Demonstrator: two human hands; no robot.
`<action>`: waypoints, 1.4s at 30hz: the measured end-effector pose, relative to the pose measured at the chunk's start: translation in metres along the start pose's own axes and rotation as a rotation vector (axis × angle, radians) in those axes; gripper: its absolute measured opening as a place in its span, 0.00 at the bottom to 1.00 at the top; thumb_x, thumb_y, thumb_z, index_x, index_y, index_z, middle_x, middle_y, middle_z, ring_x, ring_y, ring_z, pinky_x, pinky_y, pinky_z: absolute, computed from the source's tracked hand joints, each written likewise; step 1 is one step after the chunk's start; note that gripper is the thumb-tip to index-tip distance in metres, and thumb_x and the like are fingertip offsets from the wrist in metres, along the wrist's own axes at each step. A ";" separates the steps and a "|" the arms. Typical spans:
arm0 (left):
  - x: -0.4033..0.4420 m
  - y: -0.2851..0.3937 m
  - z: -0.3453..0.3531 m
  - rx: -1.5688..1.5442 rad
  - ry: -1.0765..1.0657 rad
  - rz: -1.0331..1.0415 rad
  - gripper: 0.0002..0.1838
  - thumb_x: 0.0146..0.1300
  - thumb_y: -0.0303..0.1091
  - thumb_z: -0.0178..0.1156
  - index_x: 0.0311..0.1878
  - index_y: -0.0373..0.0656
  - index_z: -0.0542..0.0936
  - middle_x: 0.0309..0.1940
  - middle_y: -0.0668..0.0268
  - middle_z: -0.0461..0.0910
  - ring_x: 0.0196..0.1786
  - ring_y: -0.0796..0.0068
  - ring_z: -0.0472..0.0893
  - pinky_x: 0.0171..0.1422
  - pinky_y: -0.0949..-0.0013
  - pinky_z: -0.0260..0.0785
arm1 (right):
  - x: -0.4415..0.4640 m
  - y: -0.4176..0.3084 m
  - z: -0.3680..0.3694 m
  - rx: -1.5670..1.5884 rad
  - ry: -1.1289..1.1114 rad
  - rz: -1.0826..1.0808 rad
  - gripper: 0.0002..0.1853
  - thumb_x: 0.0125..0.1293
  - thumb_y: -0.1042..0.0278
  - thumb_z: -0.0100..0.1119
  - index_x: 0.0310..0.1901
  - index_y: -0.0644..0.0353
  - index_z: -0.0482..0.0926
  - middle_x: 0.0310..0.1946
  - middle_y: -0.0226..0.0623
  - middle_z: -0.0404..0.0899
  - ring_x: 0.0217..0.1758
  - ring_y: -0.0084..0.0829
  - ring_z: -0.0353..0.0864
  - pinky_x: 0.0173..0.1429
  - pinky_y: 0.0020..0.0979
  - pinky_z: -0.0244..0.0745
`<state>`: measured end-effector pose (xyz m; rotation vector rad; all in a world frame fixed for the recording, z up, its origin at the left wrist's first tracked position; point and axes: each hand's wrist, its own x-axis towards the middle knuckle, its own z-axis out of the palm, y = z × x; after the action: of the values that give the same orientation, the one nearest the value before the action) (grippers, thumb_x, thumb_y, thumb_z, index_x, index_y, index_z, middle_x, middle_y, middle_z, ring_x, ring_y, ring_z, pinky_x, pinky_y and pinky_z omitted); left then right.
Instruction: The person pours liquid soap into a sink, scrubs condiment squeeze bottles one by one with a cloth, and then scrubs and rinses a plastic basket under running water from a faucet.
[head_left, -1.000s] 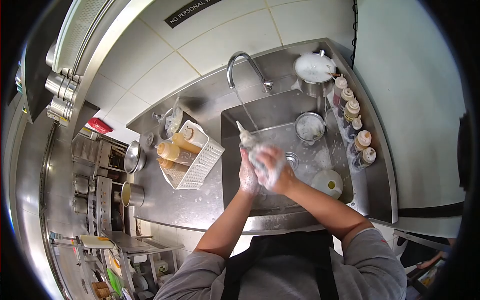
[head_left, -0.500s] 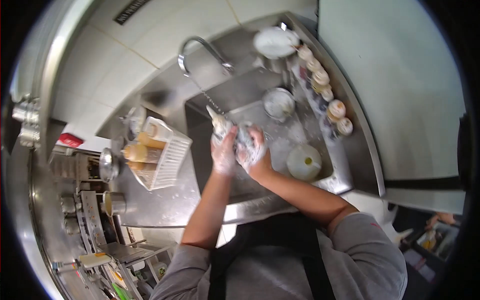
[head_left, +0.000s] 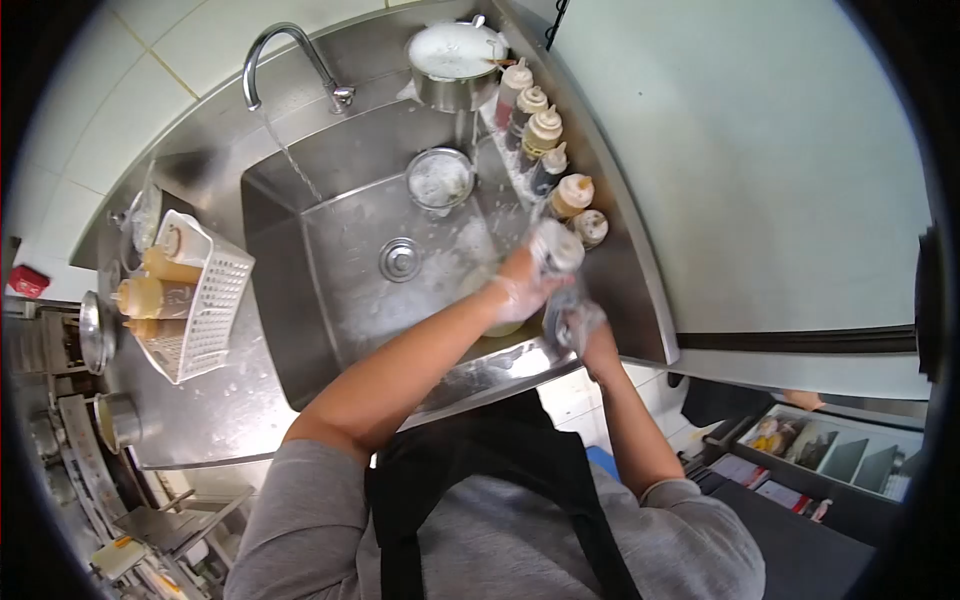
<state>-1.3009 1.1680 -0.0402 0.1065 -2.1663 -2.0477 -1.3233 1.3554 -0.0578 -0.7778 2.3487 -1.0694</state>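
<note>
While six bottles [head_left: 571, 196] stand nearby, the left hand [head_left: 520, 284] grasps one soapy bottle [head_left: 556, 247]; the right hand [head_left: 582, 327] has an unclear grip.

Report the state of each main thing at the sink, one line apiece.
Tap: running
Sink: wet, sudsy
Pot: topped with foam
Bowl: foam inside, in the sink
Row of bottles: upright, capped
Basket: loaded with bottles
Held bottle: wet-looking, blurred
Left hand: soapy, around that bottle
Right hand: soapy, grip blurred

White-sudsed left hand [head_left: 522, 287], black apron [head_left: 480, 445]
</note>
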 end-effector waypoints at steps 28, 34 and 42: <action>-0.326 0.039 -0.381 0.297 1.799 -0.066 0.16 0.61 0.27 0.55 0.53 0.38 0.69 0.46 0.61 0.73 0.46 0.71 0.74 0.51 0.71 0.68 | 0.371 -0.250 0.049 -0.710 0.341 -0.357 0.12 0.57 0.67 0.54 0.43 0.54 0.81 0.49 0.45 0.75 0.54 0.47 0.73 0.55 0.42 0.70; -0.325 0.051 -0.422 0.412 1.753 -0.362 0.31 0.47 0.22 0.60 0.58 0.42 0.66 0.51 0.58 0.74 0.53 0.66 0.74 0.55 0.65 0.68 | 0.469 -0.203 0.059 -0.964 0.047 -0.229 0.13 0.58 0.69 0.52 0.44 0.58 0.80 0.50 0.46 0.76 0.54 0.45 0.75 0.56 0.42 0.71; -0.319 0.060 -0.411 0.661 1.685 -0.463 0.31 0.42 0.29 0.67 0.52 0.37 0.68 0.44 0.54 0.77 0.49 0.56 0.77 0.55 0.64 0.68 | 0.349 -0.272 0.129 -0.077 0.377 -0.481 0.16 0.59 0.60 0.56 0.44 0.61 0.76 0.39 0.49 0.79 0.42 0.44 0.79 0.47 0.39 0.72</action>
<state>-0.9157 0.8183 0.0194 1.7110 -1.4009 -0.4773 -1.4227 0.9121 0.0215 -1.3172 2.5910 -1.4309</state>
